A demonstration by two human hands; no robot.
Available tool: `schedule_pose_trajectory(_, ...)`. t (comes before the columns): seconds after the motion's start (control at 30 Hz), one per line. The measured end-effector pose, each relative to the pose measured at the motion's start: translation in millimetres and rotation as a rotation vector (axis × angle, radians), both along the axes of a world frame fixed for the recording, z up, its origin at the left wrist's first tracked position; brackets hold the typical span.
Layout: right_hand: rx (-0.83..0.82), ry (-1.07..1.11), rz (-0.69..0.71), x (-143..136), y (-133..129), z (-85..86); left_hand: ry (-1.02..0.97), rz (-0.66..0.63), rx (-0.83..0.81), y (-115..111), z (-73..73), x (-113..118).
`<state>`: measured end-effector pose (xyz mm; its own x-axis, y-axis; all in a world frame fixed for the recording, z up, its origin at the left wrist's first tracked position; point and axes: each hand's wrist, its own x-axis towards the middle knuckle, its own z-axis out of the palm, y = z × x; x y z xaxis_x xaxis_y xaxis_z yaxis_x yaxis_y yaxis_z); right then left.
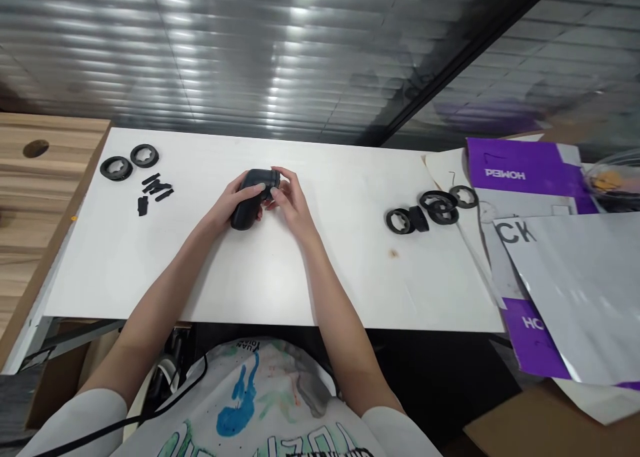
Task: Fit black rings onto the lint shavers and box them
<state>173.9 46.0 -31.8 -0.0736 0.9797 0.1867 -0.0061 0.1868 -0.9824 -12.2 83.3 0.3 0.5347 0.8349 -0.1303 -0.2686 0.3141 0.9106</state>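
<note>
Above the middle of the white table [340, 243], a black, smooth, bent device [246, 211] is between my two hands. My left hand [231, 200] is wrapped round its body from the left, thumb lying along the top. At its right end is a short round collar [275, 178], which my right hand [291, 200] grips with thumb and fingers. The undersides of the device and some fingertips are hidden. What kind of device it is, I cannot tell.
Two black rings [116, 168] and several small black pieces [156, 186] lie at the table's left. On the right are several more black rings [400, 221] and a black block [419, 219]. Purple-and-white packaging [520, 167] and a silvery bag [585, 290] overlap the right edge.
</note>
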Motion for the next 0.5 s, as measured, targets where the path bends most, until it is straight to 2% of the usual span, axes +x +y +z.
schedule_pose_trajectory(0.27, -0.034, 0.036, -0.014, 2.3, 0.7, 1.6, -0.025, 0.005, -0.02, 1.3, -3.8, 4.1)
schedule_pose_trajectory(0.5, -0.019, 0.038, -0.012, 0.8, -1.2, 2.8, -0.013, -0.011, -0.035, -0.8, 4.0, 4.0)
